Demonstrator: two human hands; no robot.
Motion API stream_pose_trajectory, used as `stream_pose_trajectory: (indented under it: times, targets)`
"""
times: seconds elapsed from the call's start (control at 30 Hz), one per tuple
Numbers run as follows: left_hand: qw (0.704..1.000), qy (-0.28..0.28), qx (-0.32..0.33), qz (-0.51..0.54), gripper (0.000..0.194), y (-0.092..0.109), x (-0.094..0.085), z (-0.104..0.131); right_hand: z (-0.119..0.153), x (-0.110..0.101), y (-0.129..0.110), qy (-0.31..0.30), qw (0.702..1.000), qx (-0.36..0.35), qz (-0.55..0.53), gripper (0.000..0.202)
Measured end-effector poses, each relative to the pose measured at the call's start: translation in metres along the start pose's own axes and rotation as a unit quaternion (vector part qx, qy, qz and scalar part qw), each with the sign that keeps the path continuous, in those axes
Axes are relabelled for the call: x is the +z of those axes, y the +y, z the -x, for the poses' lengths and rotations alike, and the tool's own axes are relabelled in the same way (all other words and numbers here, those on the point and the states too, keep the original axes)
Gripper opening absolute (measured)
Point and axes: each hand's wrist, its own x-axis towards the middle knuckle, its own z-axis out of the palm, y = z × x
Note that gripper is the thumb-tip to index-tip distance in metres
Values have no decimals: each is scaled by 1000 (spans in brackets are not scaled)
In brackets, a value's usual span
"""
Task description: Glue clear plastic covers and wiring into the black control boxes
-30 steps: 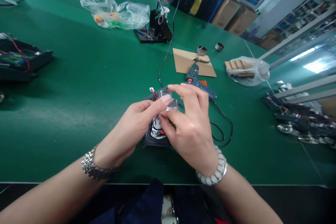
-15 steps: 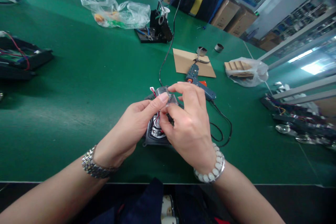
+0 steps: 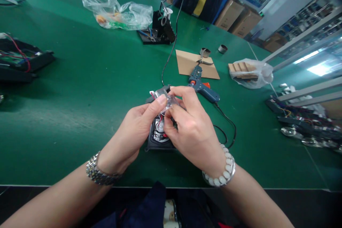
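Note:
Between my two hands is a small clear plastic piece (image 3: 170, 102), its exact kind hard to make out. My left hand (image 3: 139, 121) pinches its left side, thumb on top. On the right side, the thumb and fingers of my right hand (image 3: 191, 124) are closed on the same piece. Red and dark wires with a white connector (image 3: 151, 93) stick out near my left thumb. Directly below both hands lies a black housing (image 3: 160, 146) with a silvery inside and wires, partly hidden by my fingers.
A glue gun (image 3: 204, 89) lies beyond my right hand, its nozzle end by a cardboard sheet (image 3: 184, 65). Tape rings (image 3: 222, 48), a black stand (image 3: 157, 35), a clear plastic bag (image 3: 139, 14) and a bag of cardboard pieces (image 3: 251, 73) sit farther back. Another black housing (image 3: 40, 60) is at left.
The clear plastic piece and the white connector have shifted slightly left and down with my fingers. My right wrist has moved a little right, and more of the black housing's far end shows.

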Motion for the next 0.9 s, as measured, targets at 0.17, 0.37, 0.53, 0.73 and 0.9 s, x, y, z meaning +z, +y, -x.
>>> stream_pose_trajectory:
  times: [0.17, 0.37, 0.53, 0.73, 0.9]
  targets:
    - [1000, -17, -8, -1, 44, 1, -2, 1, 0, -4, 7, -27, 1000, -10, -11, 18]
    - [999, -19, -39, -26, 49, 7, -2, 1, 12, 0, 15, -15, 999, 0, 51, 17]
    - [998, -29, -45, -29, 42, 6, -8, 2, 27, 5, 17, 22, 996, 74, 40, 14]
    - [992, -69, -58, -85, 50, 10, -19, 5, 24, -14, 22, 61, 960, 191, -198, 11]
    - [990, -31, -13, -140, 42, 3, -15, 3, 4, -23, 18, -4, 893, 240, -380, 34]
